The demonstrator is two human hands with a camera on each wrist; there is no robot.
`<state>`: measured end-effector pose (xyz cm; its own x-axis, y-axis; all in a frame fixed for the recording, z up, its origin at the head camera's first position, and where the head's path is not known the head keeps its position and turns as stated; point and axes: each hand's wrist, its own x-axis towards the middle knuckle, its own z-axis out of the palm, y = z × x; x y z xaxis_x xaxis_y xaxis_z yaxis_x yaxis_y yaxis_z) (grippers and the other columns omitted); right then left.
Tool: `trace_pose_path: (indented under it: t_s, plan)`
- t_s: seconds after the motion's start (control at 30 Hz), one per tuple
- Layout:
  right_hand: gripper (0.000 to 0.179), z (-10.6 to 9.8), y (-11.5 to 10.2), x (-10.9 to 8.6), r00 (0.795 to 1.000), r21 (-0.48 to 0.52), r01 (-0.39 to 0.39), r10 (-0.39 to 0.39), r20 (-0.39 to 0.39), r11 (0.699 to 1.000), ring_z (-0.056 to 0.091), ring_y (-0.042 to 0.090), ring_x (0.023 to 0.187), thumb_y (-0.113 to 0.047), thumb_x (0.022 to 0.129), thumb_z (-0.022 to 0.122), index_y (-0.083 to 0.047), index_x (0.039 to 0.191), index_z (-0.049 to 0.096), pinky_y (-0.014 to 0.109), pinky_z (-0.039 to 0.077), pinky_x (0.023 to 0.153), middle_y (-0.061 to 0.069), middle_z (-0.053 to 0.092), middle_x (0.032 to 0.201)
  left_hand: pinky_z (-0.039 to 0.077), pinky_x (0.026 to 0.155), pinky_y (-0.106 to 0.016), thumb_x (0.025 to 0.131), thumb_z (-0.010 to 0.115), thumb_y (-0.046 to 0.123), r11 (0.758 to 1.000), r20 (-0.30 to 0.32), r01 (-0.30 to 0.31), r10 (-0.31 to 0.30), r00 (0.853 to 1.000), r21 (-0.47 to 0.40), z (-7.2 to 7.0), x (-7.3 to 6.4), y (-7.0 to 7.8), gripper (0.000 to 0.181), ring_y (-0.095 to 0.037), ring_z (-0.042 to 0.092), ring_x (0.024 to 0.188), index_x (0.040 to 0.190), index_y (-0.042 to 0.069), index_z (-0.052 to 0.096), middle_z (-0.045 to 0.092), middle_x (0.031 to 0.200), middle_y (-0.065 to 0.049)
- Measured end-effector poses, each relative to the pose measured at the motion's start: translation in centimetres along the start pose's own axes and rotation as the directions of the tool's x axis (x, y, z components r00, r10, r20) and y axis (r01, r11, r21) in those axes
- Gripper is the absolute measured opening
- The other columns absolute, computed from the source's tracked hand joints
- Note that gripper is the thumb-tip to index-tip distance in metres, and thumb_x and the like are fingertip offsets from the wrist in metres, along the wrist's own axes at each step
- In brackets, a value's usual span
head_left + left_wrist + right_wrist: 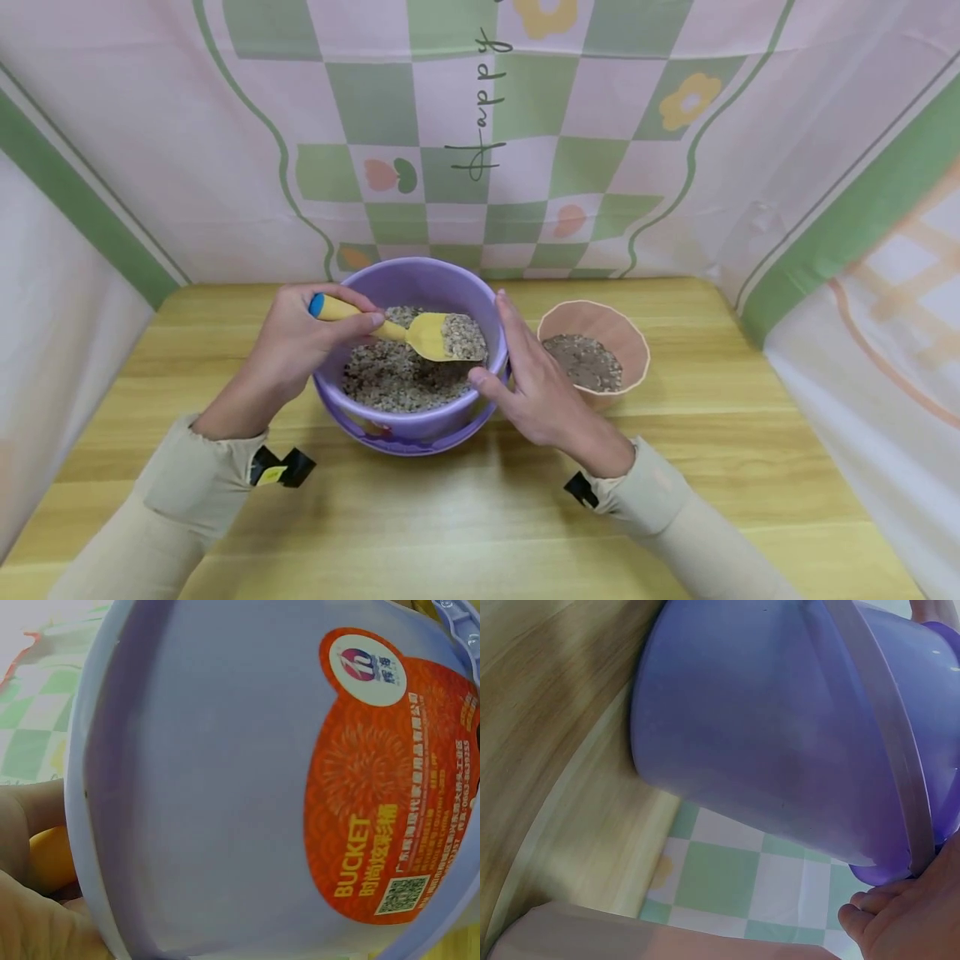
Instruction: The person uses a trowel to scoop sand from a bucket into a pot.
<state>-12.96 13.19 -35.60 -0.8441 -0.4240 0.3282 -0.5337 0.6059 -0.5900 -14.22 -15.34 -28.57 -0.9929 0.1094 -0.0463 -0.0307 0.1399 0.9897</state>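
Note:
In the head view my left hand (288, 346) grips the yellow handle of a small toy shovel (427, 336), its blue end poking out by the thumb. Pale grey gravel (463, 337) lies on the shovel's blade, which is over the inside of a purple bucket (420, 429). More gravel (405, 379) covers the bucket's bottom. My right hand (536, 383) holds the bucket's right rim, thumb at the inner edge and fingers along the outside. In the left wrist view the bucket's wall (210, 780) hides most of the shovel.
A pink scalloped bowl (633, 354) with grey gravel in it stands right of the bucket, close behind my right hand. Both stand on a wooden table (450, 525). A green-and-white checked cloth (525, 167) hangs behind. The bucket's carrying handle (892, 727) hangs down its side.

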Motion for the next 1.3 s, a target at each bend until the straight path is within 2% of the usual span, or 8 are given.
trace_pose_path:
  t_s: [0.17,0.53,0.7,0.87,0.93,1.13,1.3]
  plan:
    - [0.088,-0.1,-0.1,0.0,1.0,-0.003,-0.009,0.009,0.0,1.0,0.022,0.033,0.148,-0.066,0.098,0.039,-0.018,0.161,0.0,0.058,0.028,0.116,0.004,0.003,0.166,0.06,0.084,-0.04,0.086,0.08,0.009,0.999,-0.008,-0.018,0.018,1.0,-0.051,-0.2,-0.2,-0.1,0.027,-0.023,0.074,0.079,0.102,-0.008,0.067,0.074,0.091,-0.008]
    - [0.086,0.0,-0.1,0.0,1.0,0.021,-0.014,0.014,0.005,1.0,0.025,0.033,0.147,-0.066,0.097,0.04,-0.026,0.16,-0.003,0.058,0.029,0.116,0.002,0.002,0.166,0.061,0.08,-0.036,0.085,0.079,0.004,0.985,-0.024,-0.032,0.029,0.999,-0.169,-0.6,-0.6,-0.3,0.018,-0.025,0.074,0.078,0.096,-0.006,0.07,0.075,0.089,-0.01]
    - [0.087,-0.1,-0.2,0.1,1.0,0.033,-0.011,0.011,0.002,0.999,0.027,0.034,0.146,-0.066,0.097,0.041,-0.025,0.16,-0.003,0.059,0.03,0.114,0.005,0.004,0.166,0.061,0.081,-0.036,0.083,0.081,0.005,0.979,-0.029,-0.023,0.018,0.999,-0.202,-0.7,-0.8,-0.3,0.02,-0.027,0.074,0.081,0.095,-0.006,0.07,0.075,0.091,-0.012]
    - [0.088,-0.1,-0.1,0.0,1.0,0.051,-0.01,0.01,-0.003,0.999,0.027,0.034,0.146,-0.067,0.097,0.04,-0.021,0.16,-0.001,0.059,0.031,0.114,0.006,0.005,0.166,0.061,0.08,-0.033,0.082,0.083,0.006,0.973,-0.035,-0.014,0.006,0.999,-0.23,-0.8,-1.0,-0.3,0.017,-0.026,0.074,0.08,0.09,-0.002,0.071,0.073,0.095,-0.013]
    - [0.088,-0.1,-0.1,0.0,1.0,0.052,-0.007,0.007,-0.003,0.999,0.027,0.034,0.146,-0.066,0.097,0.041,-0.021,0.16,0.0,0.06,0.031,0.114,0.007,0.005,0.166,0.061,0.079,-0.033,0.081,0.083,0.006,0.969,-0.035,-0.015,0.006,0.999,-0.248,-0.9,-1.1,-0.3,0.015,-0.025,0.075,0.079,0.088,-0.001,0.072,0.072,0.096,-0.013]
    - [0.084,-0.2,-0.1,0.0,1.0,0.029,-0.025,0.025,0.007,0.999,0.024,0.031,0.148,-0.065,0.098,0.041,-0.029,0.16,-0.003,0.059,0.029,0.115,0.001,0.003,0.166,0.061,0.079,-0.032,0.081,0.082,0.001,0.948,-0.032,-0.036,0.027,0.999,-0.315,-1.0,-1.2,-0.5,0.014,-0.023,0.075,0.077,0.089,-0.005,0.071,0.073,0.09,-0.014]
    - [0.085,-0.3,-0.1,-0.1,1.0,0.013,-0.011,0.011,0.006,1.0,0.023,0.03,0.148,-0.065,0.098,0.04,-0.023,0.161,0.0,0.059,0.029,0.115,0.002,0.004,0.166,0.06,0.08,-0.034,0.083,0.08,0.0,0.933,-0.022,-0.056,0.052,0.998,-0.356,-1.3,-1.3,-0.7,0.014,-0.022,0.075,0.079,0.091,-0.007,0.071,0.074,0.091,-0.015]
